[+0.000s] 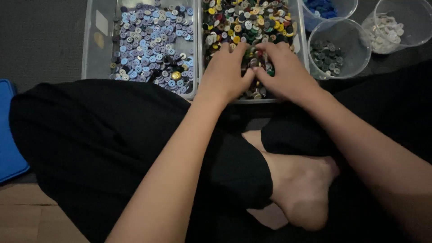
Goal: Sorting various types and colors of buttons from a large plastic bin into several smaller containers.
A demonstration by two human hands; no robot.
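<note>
hands deep in mixed buttons

bare foot point(299, 191) and black-trousered legs point(112, 144) sit nearest, at 6 o'clock. both hands rest at 12 o'clock in the bin point(299, 45) of mixed buttons point(249, 20), left hand point(225, 72) and right hand point(283, 69) touching, fingers curled down into the pile; whether they pinch any button i cannot tell. blue buttons point(153, 40) fill the tray at 11 o'clock. cups point(337, 40) stand at 1 o'clock.

The bins point(96, 45) look like clear, slightly frosted plastic, same with the smooth see-through cups point(344, 31). The mixed buttons point(252, 20) are mostly glossy plastic, and one gold button point(176, 75) shines like metal. The black trousers point(99, 135) are matt cloth. The blue lid point(6, 135) is smooth plastic.
</note>
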